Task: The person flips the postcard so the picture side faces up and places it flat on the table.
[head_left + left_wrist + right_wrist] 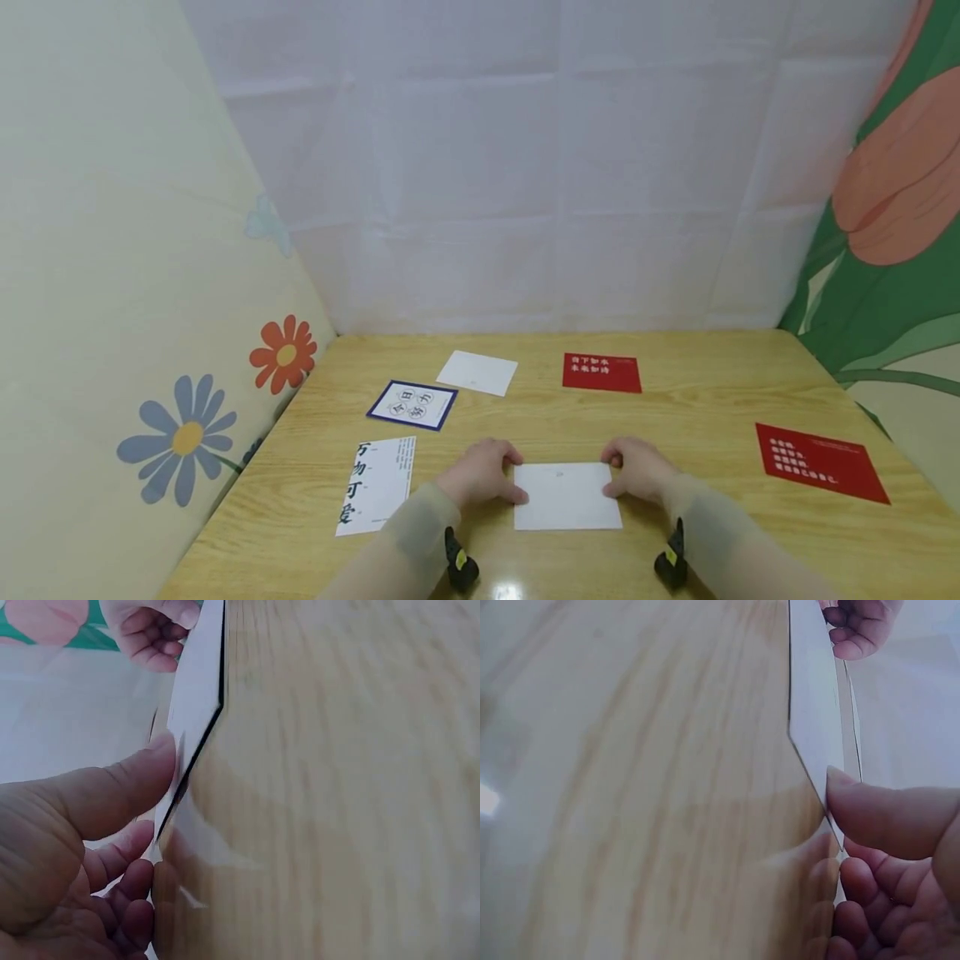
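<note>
A blank white card (567, 497) with a small faint mark near its far edge lies low over the table, in front of the person. At its left edge the left hand (483, 475) pinches it. The left thumb (127, 784) is on the upper face in the left wrist view, with the other fingers curled near the edge. The right hand (637, 471) pinches the opposite edge, its thumb (892, 814) on top in the right wrist view. Whether the card's underside touches the tabletop throughout, I cannot tell.
On the wooden table (525, 425) lie a white card with large black characters (378, 483), a blue-bordered card (412, 405), another blank white card (477, 372), and red cards at the back (602, 372) and right (821, 462). A white cloth (555, 167) hangs behind.
</note>
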`<move>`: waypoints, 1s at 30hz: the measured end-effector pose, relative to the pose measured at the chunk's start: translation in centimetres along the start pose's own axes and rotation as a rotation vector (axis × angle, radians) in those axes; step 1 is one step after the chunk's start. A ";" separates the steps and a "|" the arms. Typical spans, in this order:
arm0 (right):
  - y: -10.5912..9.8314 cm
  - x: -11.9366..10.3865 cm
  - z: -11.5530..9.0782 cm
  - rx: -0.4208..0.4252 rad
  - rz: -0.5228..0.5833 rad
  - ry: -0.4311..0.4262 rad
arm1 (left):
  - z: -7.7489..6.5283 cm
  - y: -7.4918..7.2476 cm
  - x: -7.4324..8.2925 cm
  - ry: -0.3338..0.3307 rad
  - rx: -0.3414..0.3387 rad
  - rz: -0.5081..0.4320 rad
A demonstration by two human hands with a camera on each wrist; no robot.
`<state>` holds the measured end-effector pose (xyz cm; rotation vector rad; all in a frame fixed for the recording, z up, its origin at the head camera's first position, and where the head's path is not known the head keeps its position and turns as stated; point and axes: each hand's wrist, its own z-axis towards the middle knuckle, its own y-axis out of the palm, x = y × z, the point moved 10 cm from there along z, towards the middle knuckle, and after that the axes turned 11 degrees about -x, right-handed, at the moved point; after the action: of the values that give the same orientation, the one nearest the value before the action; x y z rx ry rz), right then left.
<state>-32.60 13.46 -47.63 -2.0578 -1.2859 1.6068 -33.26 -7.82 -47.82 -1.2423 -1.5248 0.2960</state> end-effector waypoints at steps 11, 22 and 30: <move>0.4 0.1 0.0 0.013 -0.026 -0.016 | -0.3 0.5 0.2 0.005 -0.015 0.012; 0.4 0.3 -0.1 -0.007 0.079 -0.047 | -0.5 0.5 0.1 0.060 -0.011 -0.167; 0.3 0.6 -0.2 0.016 0.165 -0.036 | -0.4 0.4 0.5 0.112 0.004 -0.156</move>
<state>-32.29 13.75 -48.19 -2.1852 -1.1370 1.7231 -32.65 -7.38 -47.68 -1.1108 -1.5133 0.1257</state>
